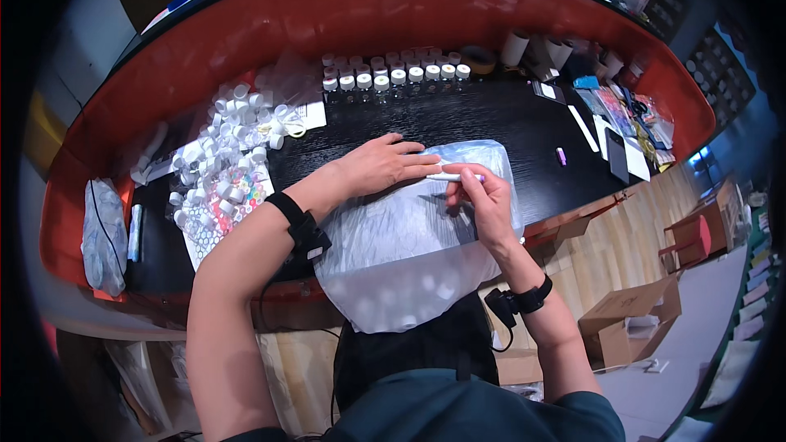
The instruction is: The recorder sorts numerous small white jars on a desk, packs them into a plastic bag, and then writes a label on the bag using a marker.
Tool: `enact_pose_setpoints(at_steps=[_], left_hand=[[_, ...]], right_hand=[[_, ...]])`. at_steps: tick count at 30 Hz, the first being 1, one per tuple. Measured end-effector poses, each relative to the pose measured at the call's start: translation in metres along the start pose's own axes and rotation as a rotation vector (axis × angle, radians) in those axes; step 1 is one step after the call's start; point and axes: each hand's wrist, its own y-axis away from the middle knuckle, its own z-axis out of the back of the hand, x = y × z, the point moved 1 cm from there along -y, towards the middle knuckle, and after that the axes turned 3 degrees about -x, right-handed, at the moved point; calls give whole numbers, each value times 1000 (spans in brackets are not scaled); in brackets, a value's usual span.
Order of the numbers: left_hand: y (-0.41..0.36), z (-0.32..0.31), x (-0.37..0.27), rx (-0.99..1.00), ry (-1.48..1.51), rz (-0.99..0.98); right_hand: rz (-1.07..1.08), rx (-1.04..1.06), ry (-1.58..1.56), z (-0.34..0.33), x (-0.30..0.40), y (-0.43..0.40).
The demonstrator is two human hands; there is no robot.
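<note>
A translucent plastic bag (393, 227) lies over the front edge of the black desk, and its lower part hangs down with pale round shapes showing dimly inside. My left hand (379, 164) rests flat on the upper part of the bag, fingers spread and pointing right, holding nothing. Between the thumb and fingers of my right hand (485, 196) is a white marker pen (443, 177) with a purple end. Its tip points left, close to my left fingertips, and whether it touches the bag is hidden. A purple pen cap (561, 156) lies apart on the desk to the right.
White screw caps and clear bottles (227, 129) are heaped at the left. Rows of small white-capped bottles (398, 77) stand at the back. A black phone (616, 155) lies near the right edge. A red raised wall (393, 9) borders the desk (509, 113).
</note>
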Motion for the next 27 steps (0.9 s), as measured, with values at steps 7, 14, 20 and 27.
enact_pose_setpoints(at_steps=[7,14,20,27], left_hand=[[2,-2,2,-23,29,-9],[2,0,1,-25,54,-3],[4,-1,1,-31,55,10],[3,-1,0,-28,66,19]], right_hand=[[-22,78,144,-24,-3,0],[202,3,519,-31,-5,0],[225,77,604,-27,0,4],[296,36,630,-27,1,10]])
